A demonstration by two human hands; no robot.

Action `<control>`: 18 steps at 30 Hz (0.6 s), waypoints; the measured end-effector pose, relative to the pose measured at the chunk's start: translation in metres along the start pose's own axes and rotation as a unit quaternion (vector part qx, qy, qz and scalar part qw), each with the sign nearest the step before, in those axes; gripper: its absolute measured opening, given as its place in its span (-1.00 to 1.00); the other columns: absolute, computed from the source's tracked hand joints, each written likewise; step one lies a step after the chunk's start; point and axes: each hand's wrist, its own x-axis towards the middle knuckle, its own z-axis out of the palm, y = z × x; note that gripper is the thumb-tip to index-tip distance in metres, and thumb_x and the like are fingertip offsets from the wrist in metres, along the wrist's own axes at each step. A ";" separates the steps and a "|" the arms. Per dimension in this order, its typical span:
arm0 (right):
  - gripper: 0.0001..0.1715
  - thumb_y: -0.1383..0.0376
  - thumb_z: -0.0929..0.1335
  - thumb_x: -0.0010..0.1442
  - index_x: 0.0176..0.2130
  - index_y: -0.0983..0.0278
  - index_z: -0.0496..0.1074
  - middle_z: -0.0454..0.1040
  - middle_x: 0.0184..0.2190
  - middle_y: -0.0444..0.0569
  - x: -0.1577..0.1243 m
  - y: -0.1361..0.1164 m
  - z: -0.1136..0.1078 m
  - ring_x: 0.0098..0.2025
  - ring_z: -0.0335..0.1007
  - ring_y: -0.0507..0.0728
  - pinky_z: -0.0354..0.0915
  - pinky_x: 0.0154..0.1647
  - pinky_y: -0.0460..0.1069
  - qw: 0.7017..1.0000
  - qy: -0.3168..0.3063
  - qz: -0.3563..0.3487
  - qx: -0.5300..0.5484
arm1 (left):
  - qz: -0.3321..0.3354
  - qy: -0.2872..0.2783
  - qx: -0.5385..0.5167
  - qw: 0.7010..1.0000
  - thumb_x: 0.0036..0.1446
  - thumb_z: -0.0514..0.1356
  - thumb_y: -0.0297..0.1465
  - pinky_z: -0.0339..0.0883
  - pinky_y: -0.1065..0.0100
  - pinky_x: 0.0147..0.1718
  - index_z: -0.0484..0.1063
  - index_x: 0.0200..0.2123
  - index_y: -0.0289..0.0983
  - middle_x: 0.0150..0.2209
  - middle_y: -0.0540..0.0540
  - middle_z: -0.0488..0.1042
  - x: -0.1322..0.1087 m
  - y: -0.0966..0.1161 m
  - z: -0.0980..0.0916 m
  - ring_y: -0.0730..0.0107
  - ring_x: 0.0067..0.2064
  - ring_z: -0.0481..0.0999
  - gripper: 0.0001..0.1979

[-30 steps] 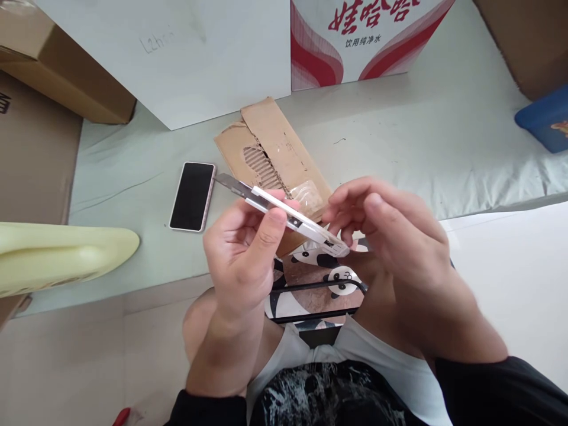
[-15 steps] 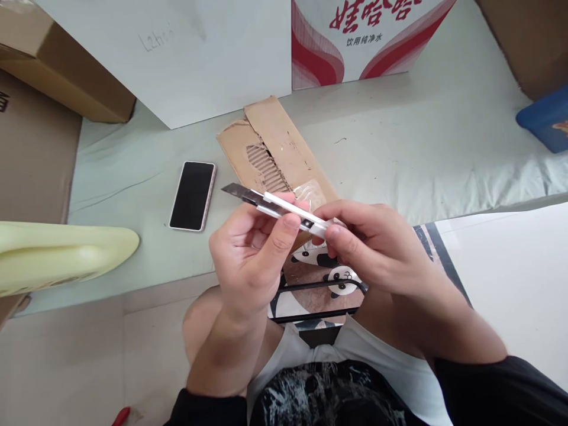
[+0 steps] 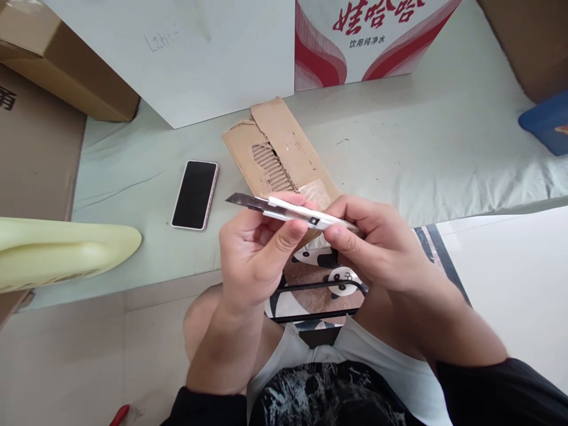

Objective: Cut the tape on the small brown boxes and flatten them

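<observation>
Left hand [image 3: 255, 257] gripped white utility knife [image 3: 302, 214] around middle of handle, between thumb and fingers; right hand [image 3: 377, 245] pinched rear end. Knife was held in air, blade [image 3: 245, 202] out, tip pointing left. Beyond hands, torn cardboard [image 3: 293, 136] lay on pale green cloth [image 3: 377, 136], near end hidden behind knife and fingers. Phone [image 3: 195, 195], screen dark, lay left of cardboard, apart. Farther back stood white box [image 3: 226, 65], red-and-white box [image 3: 377, 44] just beside it.

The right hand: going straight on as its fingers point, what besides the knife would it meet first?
Probably the left hand, which grips the same knife just ahead of the right hand, though depth between them is unclear.
</observation>
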 end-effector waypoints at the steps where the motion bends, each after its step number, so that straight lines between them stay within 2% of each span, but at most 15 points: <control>1: -0.51 -0.07 0.49 0.24 -0.38 0.22 0.35 0.27 -0.57 -0.20 0.000 0.001 0.001 -0.50 0.14 -0.01 0.06 -0.53 -0.07 1.000 0.004 -0.002 0.008 | 0.003 -0.007 0.007 1.000 0.15 0.47 -0.19 0.64 0.44 -0.37 0.69 -0.19 -0.11 -0.26 -0.06 0.72 -0.001 0.000 -0.001 0.40 -0.31 0.70 -0.80; 4: -0.51 -0.03 0.53 0.20 -0.41 0.23 0.34 0.21 -0.61 -0.25 0.002 0.002 0.002 -0.53 0.09 -0.03 0.02 -0.55 -0.08 1.000 0.004 -0.007 0.028 | 0.016 -0.011 0.015 1.000 0.18 0.46 -0.23 0.62 0.46 -0.37 0.70 -0.18 -0.10 -0.26 -0.05 0.72 -0.003 -0.002 -0.001 0.43 -0.32 0.68 -0.84; 7: -0.54 0.01 0.54 0.21 -0.40 0.24 0.36 0.24 -0.60 -0.25 0.003 0.001 0.001 -0.52 0.12 -0.05 0.05 -0.53 -0.08 1.000 0.004 -0.002 0.030 | 0.016 -0.009 -0.001 1.000 0.19 0.45 -0.24 0.63 0.46 -0.34 0.70 -0.17 -0.09 -0.24 -0.04 0.72 -0.003 -0.002 0.001 0.43 -0.29 0.70 -0.86; 10: -0.62 0.04 0.52 0.25 -0.33 0.26 0.45 0.41 -0.50 -0.19 0.002 0.000 -0.002 -0.44 0.28 -0.03 0.16 -0.47 -0.09 1.000 -0.011 -0.019 0.014 | 0.013 0.007 -0.014 1.000 0.16 0.47 -0.21 0.65 0.44 -0.34 0.69 -0.20 -0.10 -0.26 -0.03 0.73 -0.001 0.000 0.002 0.40 -0.29 0.71 -0.83; 13: -0.70 0.09 0.51 0.27 -0.13 0.25 0.54 0.59 -0.31 -0.09 0.001 0.000 -0.004 -0.31 0.47 0.02 0.31 -0.37 -0.07 0.998 -0.041 -0.042 0.015 | 0.005 0.046 -0.006 0.999 0.11 0.49 -0.13 0.66 0.38 -0.34 0.68 -0.22 -0.12 -0.29 -0.04 0.72 0.003 0.003 0.001 0.37 -0.33 0.70 -0.75; 15: -0.65 0.12 0.51 0.28 -0.01 0.22 0.54 0.64 -0.19 -0.05 0.000 -0.001 -0.005 -0.23 0.54 0.05 0.39 -0.30 -0.05 0.998 -0.021 -0.051 0.017 | -0.001 0.068 0.004 0.998 0.09 0.49 -0.08 0.67 0.35 -0.32 0.67 -0.23 -0.12 -0.30 -0.04 0.71 0.005 0.004 0.000 0.36 -0.32 0.70 -0.71; 18: -0.76 0.16 0.53 0.25 -0.12 0.20 0.56 0.64 -0.21 -0.07 0.000 -0.003 -0.003 -0.24 0.54 0.05 0.42 -0.26 -0.03 0.995 0.040 -0.086 -0.041 | 0.000 0.062 0.007 0.998 0.10 0.49 -0.09 0.66 0.36 -0.31 0.67 -0.21 -0.12 -0.30 -0.05 0.70 0.004 0.005 -0.001 0.37 -0.31 0.69 -0.71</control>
